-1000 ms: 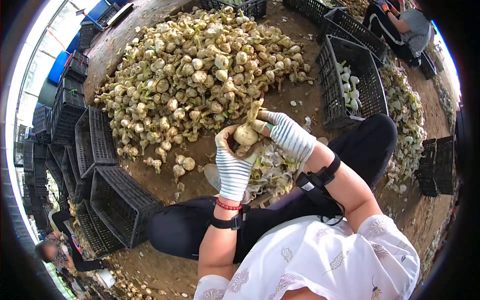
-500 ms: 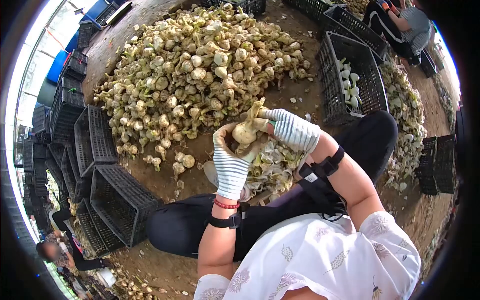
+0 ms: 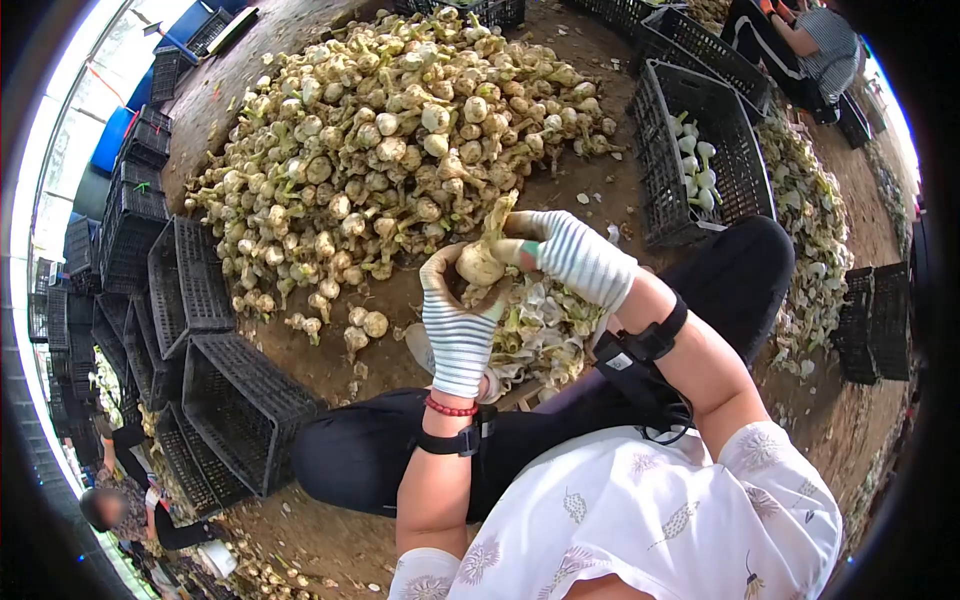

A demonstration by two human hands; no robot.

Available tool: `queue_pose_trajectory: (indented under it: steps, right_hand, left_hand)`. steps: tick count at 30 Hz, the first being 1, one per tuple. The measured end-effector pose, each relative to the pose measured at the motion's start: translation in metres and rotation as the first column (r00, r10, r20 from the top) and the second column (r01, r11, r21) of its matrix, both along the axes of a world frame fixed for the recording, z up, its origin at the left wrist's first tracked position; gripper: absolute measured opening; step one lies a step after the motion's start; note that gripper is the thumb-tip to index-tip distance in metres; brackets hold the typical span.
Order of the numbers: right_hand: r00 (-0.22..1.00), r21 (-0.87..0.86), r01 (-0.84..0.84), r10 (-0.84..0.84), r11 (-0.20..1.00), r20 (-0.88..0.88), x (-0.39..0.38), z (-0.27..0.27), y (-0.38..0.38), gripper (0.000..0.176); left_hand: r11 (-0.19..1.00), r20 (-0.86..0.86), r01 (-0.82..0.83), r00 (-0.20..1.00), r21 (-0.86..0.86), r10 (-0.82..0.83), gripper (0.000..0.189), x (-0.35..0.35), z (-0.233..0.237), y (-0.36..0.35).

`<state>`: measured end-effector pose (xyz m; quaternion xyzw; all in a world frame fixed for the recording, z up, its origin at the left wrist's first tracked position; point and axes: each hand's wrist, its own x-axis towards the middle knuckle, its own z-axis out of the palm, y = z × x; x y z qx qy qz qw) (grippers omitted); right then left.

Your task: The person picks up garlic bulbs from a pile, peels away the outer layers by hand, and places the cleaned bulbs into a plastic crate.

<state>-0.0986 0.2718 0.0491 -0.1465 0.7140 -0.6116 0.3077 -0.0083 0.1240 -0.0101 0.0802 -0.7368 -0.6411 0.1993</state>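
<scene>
My left hand point(image 3: 458, 335), in a striped glove with soiled fingers, curls around a garlic bulb point(image 3: 478, 264) and holds it in front of me. The bulb's pale yellowish stalk point(image 3: 497, 215) points up and away. From the other side my right hand point(image 3: 585, 258), gloved alike, has its fingers closed against the bulb and the base of the stalk; its exact fingertip contact is partly hidden. Below the hands lies a heap of peeled-off garlic skins and leaves point(image 3: 548, 340) between my legs.
A large pile of untrimmed garlic point(image 3: 400, 140) spreads ahead. At the right, a black crate point(image 3: 735, 165) holds several clean white bulbs point(image 3: 698, 165). Black crates point(image 3: 245, 405) stand at the left. Other people point(image 3: 825, 50) sit at the far right and lower left. Skins litter the right side.
Both hands and the garlic bulb have shifted slightly up and left, and the bulb has turned a little. My right fingers have moved lower along the stalk, near the bulb.
</scene>
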Motion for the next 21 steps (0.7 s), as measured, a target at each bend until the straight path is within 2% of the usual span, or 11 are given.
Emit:
queue_pose_trajectory:
  steps: [2, 4, 5, 7, 9, 12, 16, 17, 18, 20, 21]
  right_hand:
    - [1.0, 0.026, 0.0, 0.0, 1.0, 0.006, -0.002, -0.006, 0.001, 0.04]
    - [1.0, 0.054, 0.01, -0.011, 0.999, 0.01, -0.003, -0.01, 0.001, 0.029]
    - [1.0, 0.054, 0.008, -0.009, 0.999, 0.011, -0.004, -0.011, 0.003, 0.029]
    - [0.996, -0.059, 0.051, -0.047, 0.997, 0.071, -0.005, -0.012, 0.009, 0.028]
    - [0.995, -0.054, 0.084, -0.081, 0.995, 0.056, -0.006, -0.019, 0.011, 0.027]
    - [0.974, -0.124, 0.072, -0.043, 0.99, 0.221, -0.005, -0.028, 0.011, 0.029]
    - [0.913, -0.313, 0.033, 0.098, 0.949, 0.395, -0.005, -0.052, 0.012, 0.026]
    - [0.914, -0.315, 0.033, 0.099, 0.948, 0.394, -0.005, -0.047, 0.011, 0.026]
    - [0.922, -0.206, 0.089, -0.002, 0.975, 0.388, -0.005, -0.037, 0.009, 0.03]
    - [0.969, 0.004, 0.101, -0.1, 0.995, 0.225, -0.01, -0.047, 0.013, 0.035]
    - [0.967, 0.004, 0.111, -0.109, 0.994, 0.229, -0.008, -0.049, 0.015, 0.035]
  left_hand:
    - [0.994, -0.016, -0.01, 1.0, -0.108, 0.009, 0.065, 0.002, 0.003, -0.001]
    - [0.995, 0.068, 0.03, 0.997, 0.091, -0.036, 0.06, 0.005, 0.008, -0.003]
    - [0.995, 0.069, 0.027, 0.997, 0.091, -0.034, 0.06, 0.006, 0.012, -0.004]
    - [0.831, 0.129, 0.041, 0.983, 0.554, -0.134, 0.057, 0.009, 0.019, -0.003]
    - [0.837, 0.053, 0.103, 0.986, 0.538, -0.156, 0.048, 0.008, 0.014, 0.001]
    - [0.557, 0.121, 0.03, 0.966, 0.83, -0.231, 0.055, 0.005, 0.016, 0.003]
    - [0.589, 0.398, -0.186, 0.882, 0.786, -0.252, 0.056, -0.012, -0.001, -0.002]
    - [0.73, 0.455, -0.19, 0.872, 0.656, -0.181, 0.044, -0.017, -0.031, -0.016]
    - [0.897, 0.443, -0.203, 0.897, 0.392, 0.01, 0.036, -0.018, -0.022, -0.014]
    - [0.975, 0.253, -0.192, 0.954, 0.108, 0.16, 0.023, -0.019, -0.013, -0.012]
    - [0.983, 0.246, -0.096, 0.968, 0.157, 0.056, 0.024, -0.017, 0.002, -0.005]
